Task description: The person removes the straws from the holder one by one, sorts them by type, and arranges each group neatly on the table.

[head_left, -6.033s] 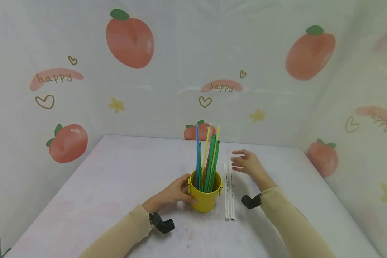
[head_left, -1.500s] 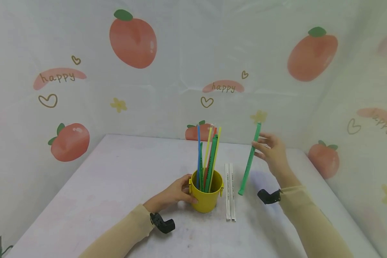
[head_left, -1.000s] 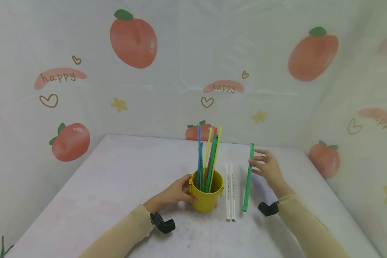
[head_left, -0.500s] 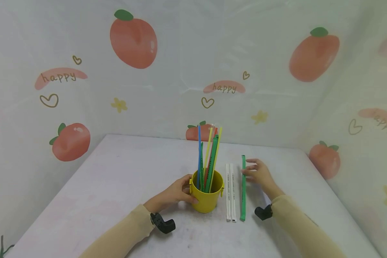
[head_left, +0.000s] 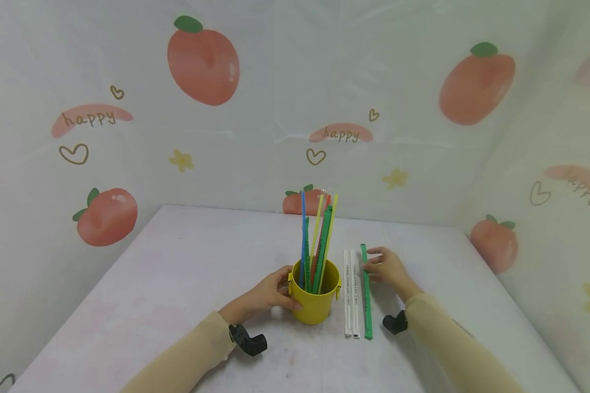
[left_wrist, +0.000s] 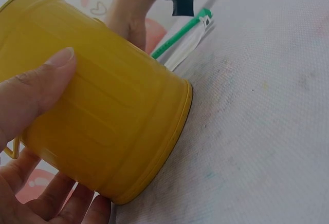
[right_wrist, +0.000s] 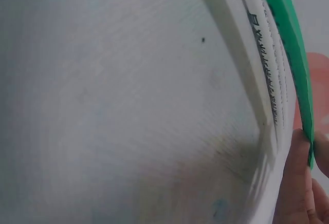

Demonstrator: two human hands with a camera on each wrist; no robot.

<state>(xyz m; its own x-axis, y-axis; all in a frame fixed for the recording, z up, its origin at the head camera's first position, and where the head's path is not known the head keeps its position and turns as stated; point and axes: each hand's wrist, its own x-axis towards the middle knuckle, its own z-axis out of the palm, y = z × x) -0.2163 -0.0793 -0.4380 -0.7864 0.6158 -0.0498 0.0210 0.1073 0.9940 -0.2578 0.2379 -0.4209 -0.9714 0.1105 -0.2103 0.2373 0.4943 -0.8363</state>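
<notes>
My left hand (head_left: pixel 267 295) holds a small yellow bucket (head_left: pixel 312 311) by its left side; in the left wrist view the thumb lies on the wall, with the other fingers round the far side. Upright in the bucket stand several straws, blue, yellow and red ones in clear wrap and others in green paper sleeves. My right hand (head_left: pixel 389 273) pinches a green paper-wrapped straw (head_left: pixel 367 311) near its far end, between thumb and fingers in the right wrist view. Just left of it lie two slim white paper-wrapped straws (head_left: pixel 347 305), side by side and printed with dark lettering.
The table (head_left: pixel 216 245) has a pale, faintly stained cover. Behind and beside it hang white curtains (head_left: pixel 270 82) printed with red fruit. Each wrist wears a black camera mount (head_left: pixel 248 341).
A green wrapped straw has come out of the bucket in my right hand. Over the last second it moved left and down, beside the white ones. My left hand has stayed on the bucket.
</notes>
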